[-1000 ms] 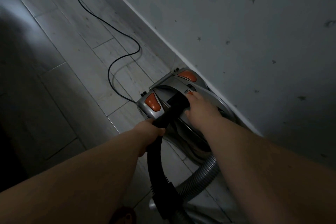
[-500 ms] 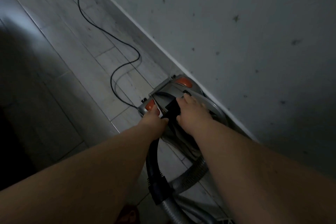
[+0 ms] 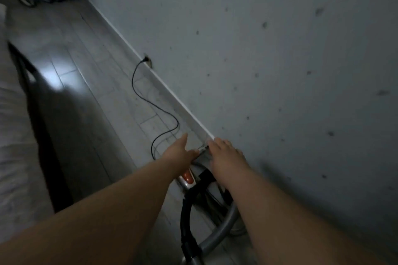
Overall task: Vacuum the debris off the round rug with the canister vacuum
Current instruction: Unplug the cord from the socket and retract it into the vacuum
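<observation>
We find vacuum (image 3: pixel 189 178) on floor (image 3: pixel 86 97) against wall (image 3: pixel 280 71), near centre, mostly hidden under forearms. Left hand (image 3: pixel 179 150) over its far left corner: fingers straight, together, thumb out. Right hand (image 3: pixel 226 154) over its far end: fingers flat, slightly apart. Contact with casing: we cannot tell. Cord (image 3: pixel 150 101) runs far to plug (image 3: pixel 146 59).

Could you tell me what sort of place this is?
Probably a room in a home: pale plank floor, a wall with a white baseboard, and a canister vacuum whose black cord runs to a wall socket.
</observation>
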`<action>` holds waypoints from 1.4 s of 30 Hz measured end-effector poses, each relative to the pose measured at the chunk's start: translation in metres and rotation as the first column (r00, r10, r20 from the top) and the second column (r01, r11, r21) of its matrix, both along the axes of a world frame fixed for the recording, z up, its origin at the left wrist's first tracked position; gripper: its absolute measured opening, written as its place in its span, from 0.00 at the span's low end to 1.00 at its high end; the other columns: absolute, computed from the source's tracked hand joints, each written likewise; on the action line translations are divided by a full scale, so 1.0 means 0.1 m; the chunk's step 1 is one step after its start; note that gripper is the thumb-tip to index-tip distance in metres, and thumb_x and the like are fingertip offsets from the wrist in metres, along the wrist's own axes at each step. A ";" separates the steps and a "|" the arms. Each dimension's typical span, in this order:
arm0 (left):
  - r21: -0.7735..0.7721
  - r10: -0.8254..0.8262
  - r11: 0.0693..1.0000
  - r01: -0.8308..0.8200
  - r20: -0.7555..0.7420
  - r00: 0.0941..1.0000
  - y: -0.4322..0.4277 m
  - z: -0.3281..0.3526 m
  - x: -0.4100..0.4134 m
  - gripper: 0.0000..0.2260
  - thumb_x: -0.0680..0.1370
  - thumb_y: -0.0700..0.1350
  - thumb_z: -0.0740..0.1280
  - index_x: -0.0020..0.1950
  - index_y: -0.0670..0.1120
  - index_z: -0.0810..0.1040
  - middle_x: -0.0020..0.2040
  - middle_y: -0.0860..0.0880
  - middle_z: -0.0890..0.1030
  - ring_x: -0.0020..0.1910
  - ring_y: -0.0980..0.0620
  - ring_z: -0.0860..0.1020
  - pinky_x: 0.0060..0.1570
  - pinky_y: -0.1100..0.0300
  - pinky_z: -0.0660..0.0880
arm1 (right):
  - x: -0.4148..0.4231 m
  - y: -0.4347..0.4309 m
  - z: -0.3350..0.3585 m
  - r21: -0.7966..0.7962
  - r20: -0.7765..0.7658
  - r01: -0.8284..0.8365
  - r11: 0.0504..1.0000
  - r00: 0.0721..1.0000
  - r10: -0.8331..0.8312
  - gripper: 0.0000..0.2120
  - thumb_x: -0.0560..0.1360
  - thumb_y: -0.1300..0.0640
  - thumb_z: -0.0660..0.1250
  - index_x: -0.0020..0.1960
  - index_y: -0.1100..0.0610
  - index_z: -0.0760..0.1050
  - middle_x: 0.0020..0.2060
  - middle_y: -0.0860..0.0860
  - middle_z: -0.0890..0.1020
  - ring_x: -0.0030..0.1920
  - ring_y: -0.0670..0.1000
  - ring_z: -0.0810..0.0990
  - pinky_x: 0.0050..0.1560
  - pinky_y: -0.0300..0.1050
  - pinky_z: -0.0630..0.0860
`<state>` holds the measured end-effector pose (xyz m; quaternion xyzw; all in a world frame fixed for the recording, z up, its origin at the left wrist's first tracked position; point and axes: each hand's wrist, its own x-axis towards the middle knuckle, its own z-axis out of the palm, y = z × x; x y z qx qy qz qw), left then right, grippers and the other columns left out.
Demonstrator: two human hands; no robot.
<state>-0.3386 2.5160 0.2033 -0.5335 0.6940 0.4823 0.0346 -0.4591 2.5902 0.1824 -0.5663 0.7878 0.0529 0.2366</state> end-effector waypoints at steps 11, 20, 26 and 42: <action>-0.044 0.001 0.999 -0.005 -0.077 0.997 -1.11 0.96 0.04 0.31 0.80 0.54 0.60 0.78 0.52 0.48 0.76 0.44 0.60 0.73 0.43 0.63 0.68 0.56 0.62 | 0.02 -0.97 1.12 0.006 -0.070 -0.023 1.000 0.997 0.023 0.30 0.82 0.59 0.56 0.80 0.53 0.47 0.79 0.50 0.51 0.77 0.55 0.51 0.74 0.54 0.54; 0.030 -0.096 0.995 0.095 0.011 0.995 -3.30 0.99 0.32 0.31 0.80 0.53 0.61 0.78 0.51 0.49 0.76 0.43 0.60 0.73 0.43 0.62 0.67 0.56 0.63 | 0.24 -3.09 1.15 0.046 -0.047 0.090 0.995 0.995 -0.088 0.29 0.83 0.58 0.54 0.80 0.54 0.46 0.80 0.51 0.48 0.78 0.54 0.49 0.76 0.53 0.55; -0.016 -0.095 0.995 0.095 0.021 0.995 -4.63 1.20 0.54 0.27 0.81 0.50 0.59 0.78 0.50 0.52 0.74 0.41 0.64 0.71 0.42 0.65 0.65 0.56 0.65 | 0.45 -4.52 1.30 0.011 -0.045 0.059 0.998 0.997 -0.058 0.30 0.82 0.60 0.56 0.80 0.56 0.47 0.78 0.51 0.53 0.77 0.55 0.53 0.74 0.54 0.58; 0.032 -0.024 0.999 0.023 0.023 0.999 -6.77 0.84 0.44 0.27 0.81 0.52 0.60 0.77 0.50 0.54 0.76 0.44 0.60 0.73 0.45 0.61 0.69 0.58 0.60 | 0.29 -6.87 0.82 0.034 0.091 0.083 0.996 0.992 -0.085 0.25 0.83 0.59 0.54 0.78 0.57 0.53 0.77 0.53 0.57 0.75 0.55 0.58 0.72 0.53 0.62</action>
